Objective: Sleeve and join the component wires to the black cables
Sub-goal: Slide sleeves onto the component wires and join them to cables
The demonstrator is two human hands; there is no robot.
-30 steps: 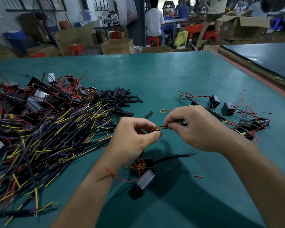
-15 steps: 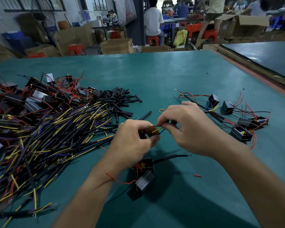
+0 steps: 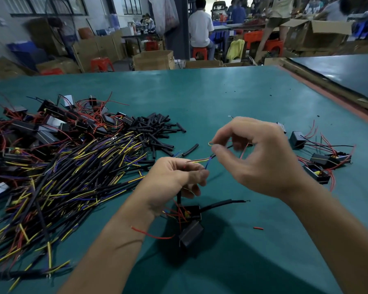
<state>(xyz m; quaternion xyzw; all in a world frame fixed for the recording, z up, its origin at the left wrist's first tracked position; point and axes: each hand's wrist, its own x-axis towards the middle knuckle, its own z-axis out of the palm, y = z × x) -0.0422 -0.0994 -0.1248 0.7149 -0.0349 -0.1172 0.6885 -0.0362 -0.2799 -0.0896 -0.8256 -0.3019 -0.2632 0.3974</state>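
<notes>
My left hand (image 3: 174, 177) pinches thin red, yellow and blue wire ends (image 3: 200, 161) above the green table (image 3: 221, 98). My right hand (image 3: 261, 158) is raised just to the right, its thumb and forefinger pinching a thin looped wire (image 3: 210, 143). Below my left hand lies a black box component (image 3: 189, 213) with red leads and a black cable (image 3: 221, 203) running right; a second black box (image 3: 190, 235) sits in front of it.
A big heap of black cables with yellow and blue ends (image 3: 62, 177) fills the left. Behind it lie black box components (image 3: 51, 126) and a pile of black sleeve pieces (image 3: 157, 130). Several finished components (image 3: 323, 160) lie at right. A red wire scrap (image 3: 258, 228) is nearby.
My right hand has lifted and moved right, away from my left hand, drawing the thin wires out between them. My left hand stays low over the component.
</notes>
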